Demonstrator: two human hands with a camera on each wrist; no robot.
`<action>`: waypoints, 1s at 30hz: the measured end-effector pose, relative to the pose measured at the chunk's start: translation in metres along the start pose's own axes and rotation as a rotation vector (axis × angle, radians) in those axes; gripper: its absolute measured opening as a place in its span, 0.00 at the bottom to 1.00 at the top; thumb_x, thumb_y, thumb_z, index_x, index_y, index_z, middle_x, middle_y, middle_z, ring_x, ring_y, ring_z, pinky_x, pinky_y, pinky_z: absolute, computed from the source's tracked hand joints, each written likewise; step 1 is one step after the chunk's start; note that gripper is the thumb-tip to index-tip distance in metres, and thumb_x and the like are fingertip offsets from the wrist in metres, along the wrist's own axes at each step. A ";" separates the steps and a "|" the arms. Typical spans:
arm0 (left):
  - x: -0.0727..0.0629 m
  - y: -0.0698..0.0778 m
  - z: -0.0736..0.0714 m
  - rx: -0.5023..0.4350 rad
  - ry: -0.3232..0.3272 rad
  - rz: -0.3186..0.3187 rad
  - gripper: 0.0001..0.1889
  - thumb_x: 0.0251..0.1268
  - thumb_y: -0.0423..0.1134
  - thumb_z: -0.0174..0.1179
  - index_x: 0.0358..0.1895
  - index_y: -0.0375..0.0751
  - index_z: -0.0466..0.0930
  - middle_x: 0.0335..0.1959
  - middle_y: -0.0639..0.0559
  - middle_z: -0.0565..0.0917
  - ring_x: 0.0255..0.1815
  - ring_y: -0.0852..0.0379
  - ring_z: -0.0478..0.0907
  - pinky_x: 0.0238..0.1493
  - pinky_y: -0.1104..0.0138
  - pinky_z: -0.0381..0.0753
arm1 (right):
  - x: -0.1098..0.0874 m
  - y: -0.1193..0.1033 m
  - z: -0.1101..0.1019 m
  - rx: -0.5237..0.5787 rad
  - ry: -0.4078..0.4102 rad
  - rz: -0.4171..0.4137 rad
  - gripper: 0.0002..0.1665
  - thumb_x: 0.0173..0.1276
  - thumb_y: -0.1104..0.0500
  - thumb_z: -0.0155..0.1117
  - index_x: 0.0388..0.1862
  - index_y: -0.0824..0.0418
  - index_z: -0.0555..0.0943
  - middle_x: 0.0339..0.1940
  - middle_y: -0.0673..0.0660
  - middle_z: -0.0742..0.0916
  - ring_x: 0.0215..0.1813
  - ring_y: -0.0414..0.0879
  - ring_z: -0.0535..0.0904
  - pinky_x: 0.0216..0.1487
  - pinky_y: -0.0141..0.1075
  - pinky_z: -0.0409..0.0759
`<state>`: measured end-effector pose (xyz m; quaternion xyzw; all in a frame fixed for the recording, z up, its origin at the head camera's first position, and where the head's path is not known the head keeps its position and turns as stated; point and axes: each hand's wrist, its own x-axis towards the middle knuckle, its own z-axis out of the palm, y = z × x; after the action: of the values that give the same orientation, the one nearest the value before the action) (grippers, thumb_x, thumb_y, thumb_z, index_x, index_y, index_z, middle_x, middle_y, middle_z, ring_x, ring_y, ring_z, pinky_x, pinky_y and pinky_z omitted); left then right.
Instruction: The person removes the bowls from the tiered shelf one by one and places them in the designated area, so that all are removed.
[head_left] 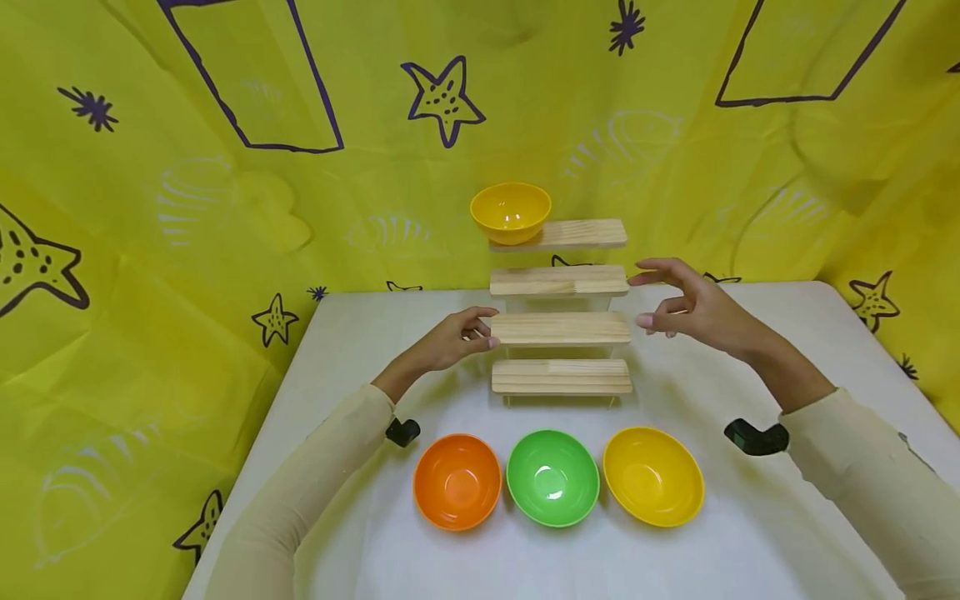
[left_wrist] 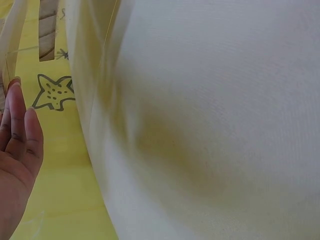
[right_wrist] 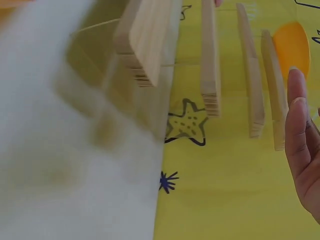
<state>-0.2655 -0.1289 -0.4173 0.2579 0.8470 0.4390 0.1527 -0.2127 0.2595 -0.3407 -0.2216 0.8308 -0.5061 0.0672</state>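
Observation:
A stepped wooden display stand with several pale planks stands at the middle of the table. My left hand is at the stand's left side, its fingertips by the end of a lower plank; whether they touch it I cannot tell. To the right, my right hand has its fingers spread, the index fingertip close to an upper plank's end. On the left of the top plank sits a yellow bowl. Both wrist views show the fingers fairly straight, with nothing visible in either hand.
In front of the stand, an orange bowl, a green bowl and a larger yellow bowl stand in a row on the white table. A yellow patterned cloth hangs behind and at the sides.

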 end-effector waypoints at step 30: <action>0.000 -0.001 0.000 -0.002 0.003 0.009 0.30 0.72 0.40 0.62 0.73 0.37 0.66 0.48 0.42 0.84 0.45 0.52 0.81 0.47 0.66 0.78 | 0.114 -0.045 0.002 0.074 -0.039 0.113 0.47 0.71 0.49 0.66 0.81 0.55 0.54 0.75 0.58 0.70 0.45 0.51 0.84 0.43 0.39 0.83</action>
<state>-0.2664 -0.1294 -0.4180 0.2609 0.8457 0.4409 0.1498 -0.3002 0.1908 -0.2896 -0.1816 0.8213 -0.5274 0.1197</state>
